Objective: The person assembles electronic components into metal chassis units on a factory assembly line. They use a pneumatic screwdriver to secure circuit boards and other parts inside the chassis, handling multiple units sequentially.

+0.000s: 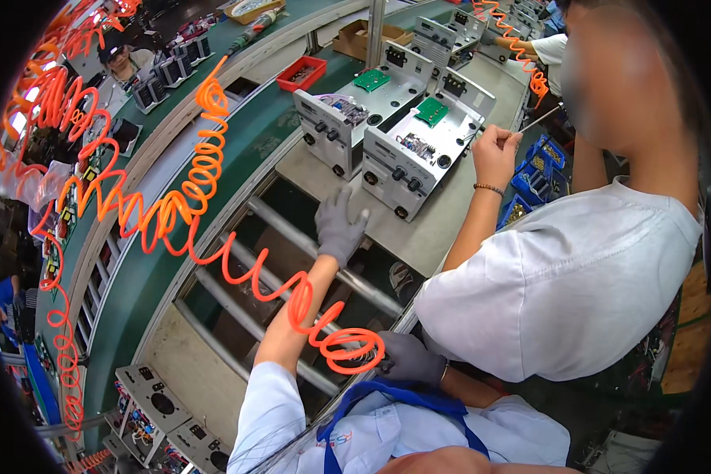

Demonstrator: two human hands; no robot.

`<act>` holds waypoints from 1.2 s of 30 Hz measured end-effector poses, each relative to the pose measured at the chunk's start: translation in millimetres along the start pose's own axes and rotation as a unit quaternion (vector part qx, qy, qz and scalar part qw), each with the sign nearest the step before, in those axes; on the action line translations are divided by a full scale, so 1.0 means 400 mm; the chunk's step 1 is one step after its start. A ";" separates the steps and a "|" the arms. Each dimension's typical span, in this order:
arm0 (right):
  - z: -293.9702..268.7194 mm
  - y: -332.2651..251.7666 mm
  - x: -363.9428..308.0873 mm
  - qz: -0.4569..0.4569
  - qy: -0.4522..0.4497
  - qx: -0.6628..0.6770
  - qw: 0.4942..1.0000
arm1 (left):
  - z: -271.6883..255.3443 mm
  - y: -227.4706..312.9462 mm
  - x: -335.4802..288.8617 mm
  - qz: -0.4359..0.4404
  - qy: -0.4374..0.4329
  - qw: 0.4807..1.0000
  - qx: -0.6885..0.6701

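Observation:
My left hand [340, 227], in a grey glove, reaches forward with its fingers spread. Its fingertips lie at the near edge of a pale board [403, 237], close to a grey metal machine housing [403, 170]. That housing has black knobs on its front panel and a green circuit board [431, 111] inside. Close to my body, my right hand [409, 358], also gloved, is closed round a dark fitting [383, 363] where an orange coiled hose [347, 345] ends. My fingers there are partly hidden. A second similar housing [332, 130] stands to the left.
Metal rollers [292, 235] with gaps between them run below my left arm. At my right a co-worker in a white shirt [561, 276] holds a thin rod [541, 118] over the nearer housing. Blue parts bins [539, 162] and a red tray [302, 73] flank the line.

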State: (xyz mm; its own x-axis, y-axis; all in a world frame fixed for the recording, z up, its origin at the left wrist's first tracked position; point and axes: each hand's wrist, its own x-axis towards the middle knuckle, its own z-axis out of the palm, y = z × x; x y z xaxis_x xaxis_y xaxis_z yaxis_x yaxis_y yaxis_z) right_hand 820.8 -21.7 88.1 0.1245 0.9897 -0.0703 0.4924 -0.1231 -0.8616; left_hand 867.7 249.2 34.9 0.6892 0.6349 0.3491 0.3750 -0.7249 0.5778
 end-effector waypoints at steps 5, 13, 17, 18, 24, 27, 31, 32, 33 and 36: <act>0.021 0.008 0.021 -0.052 -0.046 0.001 0.998 | -0.064 -0.164 -0.156 -0.076 -0.017 0.995 0.054; 0.016 -0.028 0.017 -0.083 -0.059 0.013 0.995 | -0.126 -0.041 0.053 0.025 0.038 0.996 0.075; -0.003 -0.007 -0.028 -0.062 0.005 0.013 0.998 | -0.038 0.070 0.251 0.048 0.068 0.996 0.025; -0.018 -0.013 -0.041 -0.040 0.006 0.014 0.999 | -0.008 0.063 0.307 0.039 0.085 0.995 0.042; -0.026 0.053 -0.077 -0.044 0.071 0.010 0.996 | 0.112 -0.052 0.387 -0.034 0.016 0.997 0.071; -0.046 0.041 -0.069 -0.027 0.074 -0.005 0.997 | 0.130 -0.027 0.287 -0.090 -0.011 0.995 0.044; -0.085 -0.073 -0.007 0.031 0.051 0.025 0.998 | 0.047 -0.054 0.073 -0.055 0.078 0.987 0.128; -0.079 -0.052 0.000 0.020 0.004 0.019 1.000 | 0.020 -0.064 0.059 -0.069 0.073 0.988 0.116; -0.072 -0.048 0.003 0.004 -0.011 0.024 1.000 | -0.005 -0.073 0.047 -0.081 0.065 0.989 0.103; -0.051 -0.072 0.034 -0.047 -0.041 0.019 0.998 | -0.053 -0.127 -0.011 -0.108 0.047 0.989 0.087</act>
State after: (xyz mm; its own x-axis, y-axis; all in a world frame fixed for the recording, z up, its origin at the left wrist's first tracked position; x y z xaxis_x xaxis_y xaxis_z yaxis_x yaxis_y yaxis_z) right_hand 826.1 -6.3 122.1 0.0069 0.9996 -0.0285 0.4650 -0.0284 -0.8848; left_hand 832.6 289.1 19.4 0.5244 0.7958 0.3028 0.6134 -0.5998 0.5138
